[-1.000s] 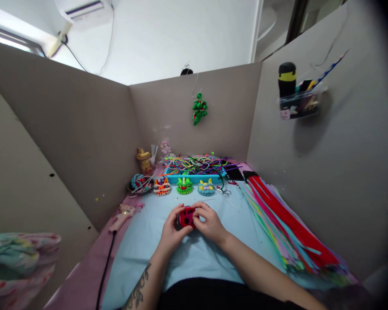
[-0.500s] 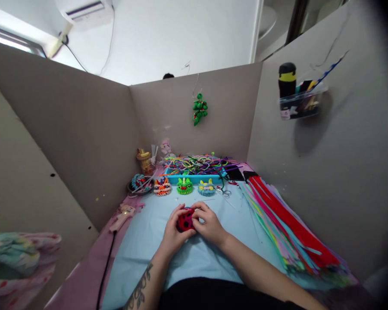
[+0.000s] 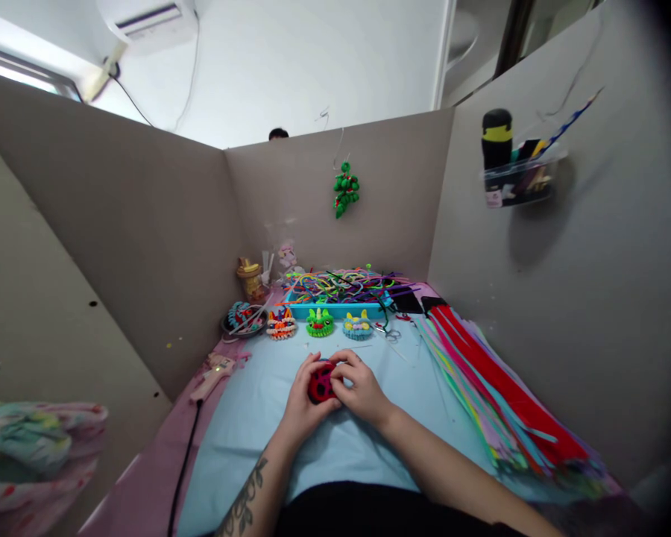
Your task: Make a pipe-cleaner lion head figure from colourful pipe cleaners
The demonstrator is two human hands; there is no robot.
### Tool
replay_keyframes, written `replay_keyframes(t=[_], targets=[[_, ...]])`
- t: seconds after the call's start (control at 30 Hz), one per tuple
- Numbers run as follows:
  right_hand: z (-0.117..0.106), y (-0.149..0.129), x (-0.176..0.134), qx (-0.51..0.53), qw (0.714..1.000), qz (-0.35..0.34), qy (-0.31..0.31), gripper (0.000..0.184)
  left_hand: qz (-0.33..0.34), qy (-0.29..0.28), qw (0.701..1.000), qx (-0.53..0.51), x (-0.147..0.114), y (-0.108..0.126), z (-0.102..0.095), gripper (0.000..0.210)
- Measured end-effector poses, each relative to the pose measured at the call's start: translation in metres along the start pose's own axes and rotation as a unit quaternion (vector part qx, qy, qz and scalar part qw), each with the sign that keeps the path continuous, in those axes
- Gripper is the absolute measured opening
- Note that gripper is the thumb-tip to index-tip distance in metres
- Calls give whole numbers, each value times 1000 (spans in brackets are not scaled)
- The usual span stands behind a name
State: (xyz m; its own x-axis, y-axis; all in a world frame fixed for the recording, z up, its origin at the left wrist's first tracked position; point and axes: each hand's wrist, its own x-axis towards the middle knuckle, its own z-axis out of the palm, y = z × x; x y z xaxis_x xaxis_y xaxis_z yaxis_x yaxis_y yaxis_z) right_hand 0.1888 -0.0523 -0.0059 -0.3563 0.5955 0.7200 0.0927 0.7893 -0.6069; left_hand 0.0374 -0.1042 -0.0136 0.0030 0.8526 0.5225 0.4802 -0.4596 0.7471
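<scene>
Between my hands is a round red piece with dark patches (image 3: pixel 320 382), which looks like chenille-stem work. My left hand (image 3: pixel 302 397) curls around its left and lower side. On its right edge, the thumb and fingers of my right hand (image 3: pixel 361 388) are pinched, and part of the piece is hidden behind them. Beyond my hands stand three fuzzy animal-face pieces: an orange and white one (image 3: pixel 280 325), a green one (image 3: pixel 319 323) and a light blue one with yellow ears (image 3: pixel 357 325).
A blue tray (image 3: pixel 335 310) heaped with chenille stems stands at the back. Scissors (image 3: pixel 391 335) lie before it. Long bundled stems (image 3: pixel 497 380) line the right side. At left are a pink glue gun (image 3: pixel 212 379) with a cord and a dark bowl (image 3: pixel 243 328). Grey partitions surround the table.
My hands and the red piece have shifted only slightly. Behind the back partition, the top of a person's head has moved left.
</scene>
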Motion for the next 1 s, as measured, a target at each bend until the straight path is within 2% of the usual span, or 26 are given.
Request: replay_keyframes(t=[0.23,0.4,0.67,0.87,1.0], targets=[[-9,-1,3,7,1000,9,5,20,-1,38,999,-7,-1,-2,-2,57],[-9,0,4,11,999,30,15,13,6,52,999,1,-1,-3,-4,55],[-5,2,3,32,997,66,-3,15,15,38,999,22,0,-1,-2,53],[-3,4,3,15,998,67,4,16,20,19,999,40,0,-2,2,53],[-2,4,2,15,998,66,6,16,32,30,998,51,0,-2,2,52]])
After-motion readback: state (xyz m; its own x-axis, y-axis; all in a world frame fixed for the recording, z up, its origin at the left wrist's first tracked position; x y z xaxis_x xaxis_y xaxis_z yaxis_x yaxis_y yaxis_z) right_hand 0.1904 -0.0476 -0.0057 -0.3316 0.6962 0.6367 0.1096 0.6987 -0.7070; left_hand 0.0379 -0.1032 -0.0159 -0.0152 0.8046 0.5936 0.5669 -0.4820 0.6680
